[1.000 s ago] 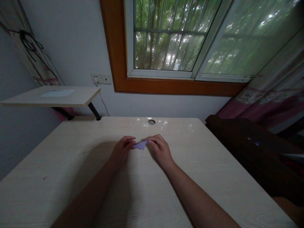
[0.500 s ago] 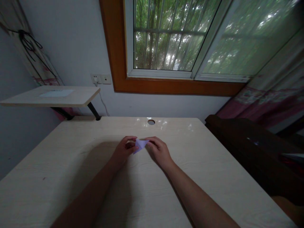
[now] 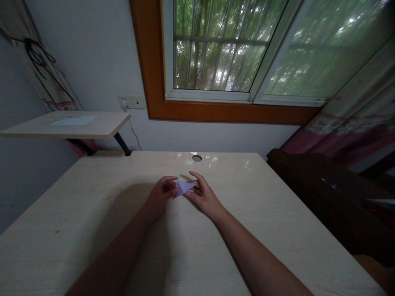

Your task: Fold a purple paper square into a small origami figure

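Observation:
A small piece of folded purple paper (image 3: 184,187) with pointed corners is up over the middle of the desk (image 3: 197,246). My left hand (image 3: 162,192) pinches its left side between thumb and fingers. On the other side, my right hand (image 3: 202,194) has its fingers apart, with the index finger raised and the thumb below. The paper's right tip reaches into the gap of that hand; whether a finger touches it I cannot tell.
A raised shelf (image 3: 114,123) on black legs stands at the desk's back left, bearing a white sheet (image 3: 75,120). A round cable hole (image 3: 196,158) lies near the back edge. Dark furniture (image 3: 321,193) is at the right, below a window (image 3: 228,45).
My right hand has let go of the paper's right tip and spread its fingers, the index finger lifting and the thumb dropping. My left hand keeps its pinch almost in place.

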`<move>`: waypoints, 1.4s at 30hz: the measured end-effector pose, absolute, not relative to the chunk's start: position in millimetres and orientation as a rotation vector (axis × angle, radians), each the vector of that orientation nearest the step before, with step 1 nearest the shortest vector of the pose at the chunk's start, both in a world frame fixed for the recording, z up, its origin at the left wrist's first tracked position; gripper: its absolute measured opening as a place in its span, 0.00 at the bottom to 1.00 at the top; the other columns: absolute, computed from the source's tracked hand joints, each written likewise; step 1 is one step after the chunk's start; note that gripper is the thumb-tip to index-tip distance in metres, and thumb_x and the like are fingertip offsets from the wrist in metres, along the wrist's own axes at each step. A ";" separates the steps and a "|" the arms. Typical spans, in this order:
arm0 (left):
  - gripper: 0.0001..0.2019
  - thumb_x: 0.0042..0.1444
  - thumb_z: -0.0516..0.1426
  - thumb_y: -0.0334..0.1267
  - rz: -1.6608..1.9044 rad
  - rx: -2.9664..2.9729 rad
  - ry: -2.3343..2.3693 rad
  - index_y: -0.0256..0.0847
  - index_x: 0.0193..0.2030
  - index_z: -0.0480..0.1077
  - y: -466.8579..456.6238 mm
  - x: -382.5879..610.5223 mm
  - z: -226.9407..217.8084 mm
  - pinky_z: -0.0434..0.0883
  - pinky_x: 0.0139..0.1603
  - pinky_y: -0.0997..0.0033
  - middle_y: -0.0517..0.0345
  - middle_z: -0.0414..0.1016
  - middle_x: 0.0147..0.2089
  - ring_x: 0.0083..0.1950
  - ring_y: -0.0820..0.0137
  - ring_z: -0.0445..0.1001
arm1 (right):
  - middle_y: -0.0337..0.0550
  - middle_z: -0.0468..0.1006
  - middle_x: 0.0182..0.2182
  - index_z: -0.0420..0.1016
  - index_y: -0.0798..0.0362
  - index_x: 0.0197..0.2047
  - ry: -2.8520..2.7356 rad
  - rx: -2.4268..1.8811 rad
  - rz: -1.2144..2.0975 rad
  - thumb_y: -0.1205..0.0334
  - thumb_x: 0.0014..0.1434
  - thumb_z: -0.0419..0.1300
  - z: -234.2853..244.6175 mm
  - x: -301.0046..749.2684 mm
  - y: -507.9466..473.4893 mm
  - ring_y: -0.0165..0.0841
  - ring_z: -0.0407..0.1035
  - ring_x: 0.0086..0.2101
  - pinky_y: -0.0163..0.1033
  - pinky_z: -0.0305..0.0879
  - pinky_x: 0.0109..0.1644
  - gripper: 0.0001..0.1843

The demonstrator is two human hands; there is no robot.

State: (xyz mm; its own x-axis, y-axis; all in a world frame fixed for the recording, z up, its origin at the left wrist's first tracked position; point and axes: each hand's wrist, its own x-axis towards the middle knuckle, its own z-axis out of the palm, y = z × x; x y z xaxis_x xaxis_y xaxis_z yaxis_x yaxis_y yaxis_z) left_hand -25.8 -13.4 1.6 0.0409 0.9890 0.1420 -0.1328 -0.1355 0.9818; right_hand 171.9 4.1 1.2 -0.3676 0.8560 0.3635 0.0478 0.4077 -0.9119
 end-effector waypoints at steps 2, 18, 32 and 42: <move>0.18 0.50 0.65 0.38 1.346 1.229 1.034 0.40 0.48 0.72 -12.8 -26.6 1.6 0.66 0.32 0.74 0.62 0.70 0.34 0.32 0.75 0.68 | 0.36 0.73 0.33 0.57 0.44 0.66 -1.724 -0.829 1.075 0.62 0.58 0.65 -1.1 172.0 4.7 0.30 0.69 0.35 0.38 0.66 0.43 0.35; 0.23 0.49 0.66 0.39 1.255 1.507 1.110 0.43 0.53 0.71 -12.9 -25.5 -4.0 0.72 0.39 0.71 0.54 0.73 0.46 0.39 0.70 0.73 | 0.40 0.76 0.34 0.77 0.48 0.47 -1.679 -0.930 0.962 0.56 0.61 0.61 -2.6 172.7 7.3 0.32 0.69 0.34 0.37 0.66 0.39 0.12; 0.15 0.53 0.63 0.37 1.168 1.740 1.394 0.44 0.48 0.75 -13.4 -27.0 -2.5 0.73 0.45 0.65 0.56 0.77 0.43 0.40 0.67 0.75 | 0.41 0.74 0.35 0.76 0.46 0.54 -1.916 -0.934 0.748 0.60 0.58 0.65 2.7 172.6 6.5 0.33 0.69 0.35 0.38 0.66 0.41 0.19; 0.15 0.57 0.61 0.36 1.336 2.022 1.385 0.46 0.52 0.74 -15.8 -30.1 -7.3 0.79 0.44 0.65 0.51 0.59 0.53 0.48 0.68 0.72 | 0.41 0.74 0.34 0.72 0.46 0.58 -1.980 -0.994 0.665 0.62 0.59 0.64 -0.2 170.0 7.6 0.33 0.66 0.35 0.38 0.65 0.41 0.23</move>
State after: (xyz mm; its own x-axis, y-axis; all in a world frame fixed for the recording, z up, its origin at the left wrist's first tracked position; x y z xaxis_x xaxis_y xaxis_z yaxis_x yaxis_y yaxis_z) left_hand -30.1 -15.8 -7.3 0.0782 0.8611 0.5025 0.5332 -0.4620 0.7087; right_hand 170.0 7.6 -0.2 -0.3662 0.8284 0.4237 0.4048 0.5519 -0.7291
